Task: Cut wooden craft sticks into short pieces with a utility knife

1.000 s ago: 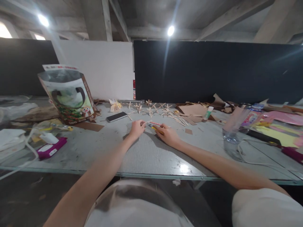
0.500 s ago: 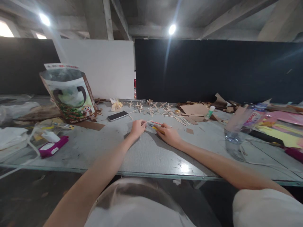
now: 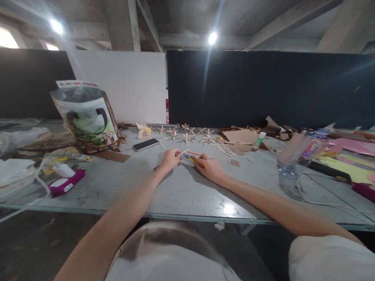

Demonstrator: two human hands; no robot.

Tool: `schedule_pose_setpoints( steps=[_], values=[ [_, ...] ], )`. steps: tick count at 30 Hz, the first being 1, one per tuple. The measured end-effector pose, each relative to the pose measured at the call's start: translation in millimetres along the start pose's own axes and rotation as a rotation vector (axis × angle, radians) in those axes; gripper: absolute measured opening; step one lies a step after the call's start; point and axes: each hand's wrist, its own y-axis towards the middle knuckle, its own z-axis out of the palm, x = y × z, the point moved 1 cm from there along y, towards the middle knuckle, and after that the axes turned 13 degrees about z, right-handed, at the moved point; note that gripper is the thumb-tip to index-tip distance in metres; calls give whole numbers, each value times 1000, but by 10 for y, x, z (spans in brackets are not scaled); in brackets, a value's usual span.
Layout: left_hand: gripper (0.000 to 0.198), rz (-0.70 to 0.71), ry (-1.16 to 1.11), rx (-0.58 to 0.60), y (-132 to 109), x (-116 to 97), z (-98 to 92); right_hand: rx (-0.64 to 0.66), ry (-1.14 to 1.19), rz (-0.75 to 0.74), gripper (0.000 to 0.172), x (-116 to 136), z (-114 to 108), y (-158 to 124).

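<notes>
My left hand (image 3: 170,160) is closed, its thumb and fingers pinching a thin pale wooden stick (image 3: 184,151) that points to the right. My right hand (image 3: 209,168) wraps round a yellow and grey utility knife (image 3: 190,157), whose front end points left towards the stick. Just beyond the knife lies a red-patterned pencil-like rod (image 3: 193,153), partly hidden by my right fingers; whether they touch it I cannot tell. Farther back, several small star-shaped pieces made of crossed sticks (image 3: 186,137) stand on the grey table (image 3: 181,191), with loose sticks (image 3: 224,149) to their right.
A phone (image 3: 145,144) lies left of the stick pieces. On the left stand a large printed bag (image 3: 90,125) and a purple pack (image 3: 67,182). Cardboard scraps (image 3: 240,136), a glue stick (image 3: 259,139), a clear bottle (image 3: 288,175) and a white cable (image 3: 313,202) are on the right.
</notes>
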Motion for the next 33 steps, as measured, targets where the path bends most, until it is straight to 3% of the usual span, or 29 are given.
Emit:
schedule_pose_setpoints(
  steps=[33],
  values=[
    [12, -17, -40, 20, 49, 95, 39, -3, 18, -3, 45, -38, 42, 18]
  ],
)
